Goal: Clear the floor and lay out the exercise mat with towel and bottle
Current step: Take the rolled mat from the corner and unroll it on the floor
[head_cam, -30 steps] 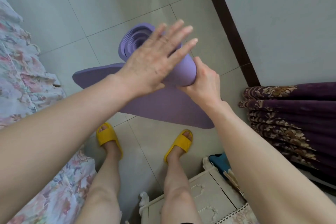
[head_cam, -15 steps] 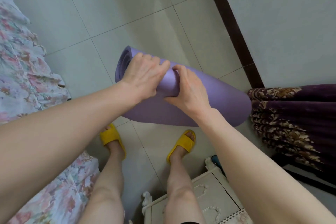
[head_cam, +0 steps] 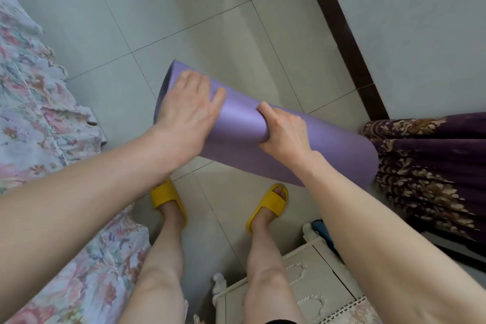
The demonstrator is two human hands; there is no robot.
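A purple exercise mat (head_cam: 242,123), rolled into a thick tube, is held in the air above the tiled floor (head_cam: 205,21), slanting from upper left to lower right. My left hand (head_cam: 186,110) grips the roll near its left end, fingers curled over the top. My right hand (head_cam: 284,129) grips the roll at its middle, thumb on the near side. The roll's right end reaches the curtain. No towel or bottle is in view.
A flowered bedspread (head_cam: 36,113) hangs along the left. A purple patterned curtain (head_cam: 431,163) hangs at the right, below a wall with a dark skirting board (head_cam: 339,34). A cream bedside cabinet (head_cam: 302,284) stands by my legs. My feet wear yellow slippers (head_cam: 268,205).
The mat's loose flap has been rolled up. My left hand went from flat on the roll to gripping it, and the roll swung so that its right end reaches the curtain.
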